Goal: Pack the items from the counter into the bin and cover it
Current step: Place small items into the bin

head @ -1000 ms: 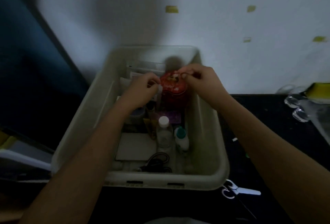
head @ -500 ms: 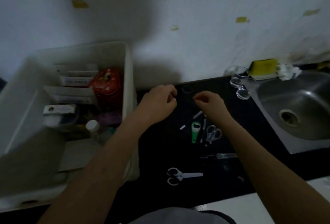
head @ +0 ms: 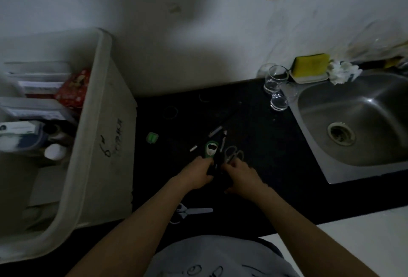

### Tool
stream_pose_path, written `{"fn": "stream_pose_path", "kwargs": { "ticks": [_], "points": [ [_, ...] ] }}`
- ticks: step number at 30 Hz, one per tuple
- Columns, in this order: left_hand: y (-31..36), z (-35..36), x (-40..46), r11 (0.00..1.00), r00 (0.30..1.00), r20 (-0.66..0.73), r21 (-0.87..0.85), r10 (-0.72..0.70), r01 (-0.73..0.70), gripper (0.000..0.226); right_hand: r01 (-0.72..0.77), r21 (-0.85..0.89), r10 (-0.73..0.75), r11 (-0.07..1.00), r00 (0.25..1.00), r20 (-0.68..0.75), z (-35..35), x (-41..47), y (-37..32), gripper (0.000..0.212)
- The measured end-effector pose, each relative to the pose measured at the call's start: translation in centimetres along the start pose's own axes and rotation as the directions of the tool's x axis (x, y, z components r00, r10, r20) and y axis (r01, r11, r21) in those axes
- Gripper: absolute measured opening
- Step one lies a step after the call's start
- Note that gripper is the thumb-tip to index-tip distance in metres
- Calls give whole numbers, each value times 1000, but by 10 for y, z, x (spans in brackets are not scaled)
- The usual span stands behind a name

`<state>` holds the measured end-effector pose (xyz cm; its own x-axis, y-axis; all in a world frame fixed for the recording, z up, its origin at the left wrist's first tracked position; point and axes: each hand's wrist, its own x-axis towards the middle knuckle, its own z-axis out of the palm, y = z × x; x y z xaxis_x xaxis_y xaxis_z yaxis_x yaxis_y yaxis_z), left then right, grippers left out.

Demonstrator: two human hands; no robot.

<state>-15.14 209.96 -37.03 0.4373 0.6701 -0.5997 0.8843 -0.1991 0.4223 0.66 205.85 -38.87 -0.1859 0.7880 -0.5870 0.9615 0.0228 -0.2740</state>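
The cream plastic bin stands on the left of the black counter, holding a red tin, boxes and bottles. Loose items lie on the counter's middle: a green bottle opener, small scissors, a green clip, white sticks and thin rings. My left hand curls round a dark tool just below the opener. My right hand pinches at the small scissors' lower end. No lid is in view.
White-handled scissors lie near the counter's front edge under my left forearm. Clear glasses stand at the back beside a steel sink, with a yellow sponge behind. The wall runs along the back.
Both hands left the red tin in the bin, crossed right over the counter, and came down onto the cluster by the green opener. The view swung right with them.
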Motion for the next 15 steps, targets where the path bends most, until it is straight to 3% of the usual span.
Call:
{"fn": "stream_pose_path", "kwargs": {
  "ticks": [9,15],
  "points": [
    [9,23,32,996,986,-142,-3,-84,84,27,47,37,-43,998,993,-110,-8,34,25,55],
    [14,10,57,990,972,-191,-4,-140,142,29,44,80,-21,996,965,-260,-20,60,41,40]
  ]
}}
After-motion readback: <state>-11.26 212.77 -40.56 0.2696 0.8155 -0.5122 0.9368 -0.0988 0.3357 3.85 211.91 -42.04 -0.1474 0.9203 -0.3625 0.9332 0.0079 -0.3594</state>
